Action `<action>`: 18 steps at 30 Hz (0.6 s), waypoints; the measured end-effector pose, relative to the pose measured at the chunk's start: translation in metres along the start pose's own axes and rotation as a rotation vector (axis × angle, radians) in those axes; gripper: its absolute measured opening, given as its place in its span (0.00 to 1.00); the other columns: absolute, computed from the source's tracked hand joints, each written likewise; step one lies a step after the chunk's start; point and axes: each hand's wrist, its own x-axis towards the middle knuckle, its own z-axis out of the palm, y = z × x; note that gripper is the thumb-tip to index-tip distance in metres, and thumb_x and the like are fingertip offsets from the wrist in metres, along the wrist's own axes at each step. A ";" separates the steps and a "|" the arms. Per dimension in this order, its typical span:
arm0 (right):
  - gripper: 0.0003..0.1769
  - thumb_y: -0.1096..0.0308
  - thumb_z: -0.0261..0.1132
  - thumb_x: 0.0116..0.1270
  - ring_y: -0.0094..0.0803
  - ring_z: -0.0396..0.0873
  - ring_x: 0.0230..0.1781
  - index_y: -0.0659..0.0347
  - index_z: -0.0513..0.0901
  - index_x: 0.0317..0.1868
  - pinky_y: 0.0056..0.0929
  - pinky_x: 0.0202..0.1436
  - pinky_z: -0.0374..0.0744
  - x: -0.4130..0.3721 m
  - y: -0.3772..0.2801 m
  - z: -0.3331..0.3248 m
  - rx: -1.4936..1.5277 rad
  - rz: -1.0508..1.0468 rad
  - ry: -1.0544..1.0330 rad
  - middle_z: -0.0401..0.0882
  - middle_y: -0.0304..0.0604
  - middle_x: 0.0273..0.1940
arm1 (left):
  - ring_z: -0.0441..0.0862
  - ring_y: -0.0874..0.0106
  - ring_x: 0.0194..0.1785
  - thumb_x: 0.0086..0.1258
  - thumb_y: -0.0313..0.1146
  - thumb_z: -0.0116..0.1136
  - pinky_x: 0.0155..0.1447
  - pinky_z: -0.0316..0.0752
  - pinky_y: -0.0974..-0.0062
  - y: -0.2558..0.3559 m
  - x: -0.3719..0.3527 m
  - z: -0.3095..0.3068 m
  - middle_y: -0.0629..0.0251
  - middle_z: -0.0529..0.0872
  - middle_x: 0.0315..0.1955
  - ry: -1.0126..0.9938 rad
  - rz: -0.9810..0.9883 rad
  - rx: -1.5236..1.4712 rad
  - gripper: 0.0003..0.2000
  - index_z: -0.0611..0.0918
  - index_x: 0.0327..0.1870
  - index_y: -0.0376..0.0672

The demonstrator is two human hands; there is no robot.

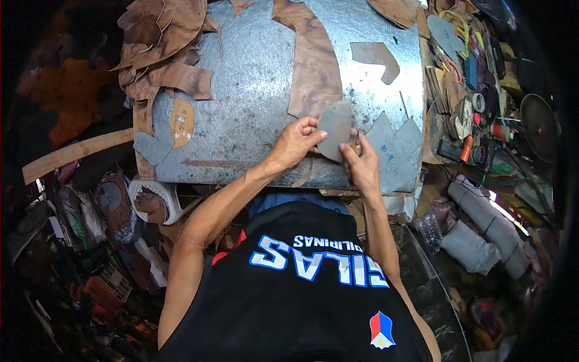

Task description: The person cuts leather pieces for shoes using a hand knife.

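A grey piece (335, 133) with a curved outline is being held up between the two hands, over the near part of the metal-topped worktop (241, 130). The left hand (301, 142) is pinching its left edge between thumb and fingers. The right hand (362, 163) is gripping its lower right edge, the thumb lying on the face; a small tool (356, 148) is also showing among those fingers, too hidden to identify.

Just beyond the grey piece, a long brown leather strip (315, 57) is stretching away to the far edge, its near end partly covered from view. To the right of the strip, a small curved offcut (375, 58) is lying flat. Nearer, beside the right hand, pointed grey sheets (395, 148) with faint writing are resting along the right edge.

On the left, a tan template (183, 123) with handwriting is lying just beside a grey template (154, 145). Behind them, a heap of leather (163, 39) is filling the far left corner. Below that side, leather scraps (151, 207) are sitting on a white stool (171, 202).
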 end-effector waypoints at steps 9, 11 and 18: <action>0.25 0.69 0.64 0.65 0.38 0.81 0.35 0.69 0.77 0.62 0.34 0.41 0.79 0.073 -0.017 0.013 -0.376 -0.279 0.002 0.82 0.49 0.37 | 0.83 0.58 0.53 0.71 0.31 0.62 0.56 0.79 0.64 0.032 -0.004 -0.055 0.49 0.85 0.50 0.426 0.589 1.059 0.23 0.74 0.63 0.31; 0.27 0.70 0.62 0.63 0.59 0.80 0.50 0.71 0.76 0.62 0.47 0.56 0.78 0.077 -0.015 0.011 -0.570 -0.419 0.118 0.80 0.67 0.49 | 0.75 0.48 0.64 0.70 0.28 0.59 0.67 0.71 0.59 0.021 -0.006 -0.056 0.41 0.79 0.57 0.406 0.713 1.206 0.22 0.72 0.64 0.30; 0.29 0.70 0.59 0.62 0.54 0.84 0.44 0.72 0.74 0.64 0.41 0.52 0.80 0.080 -0.019 0.020 -0.390 -0.248 0.111 0.83 0.68 0.45 | 0.67 0.54 0.74 0.75 0.31 0.56 0.71 0.69 0.62 -0.002 -0.012 -0.034 0.41 0.67 0.70 0.335 0.485 0.715 0.27 0.65 0.71 0.30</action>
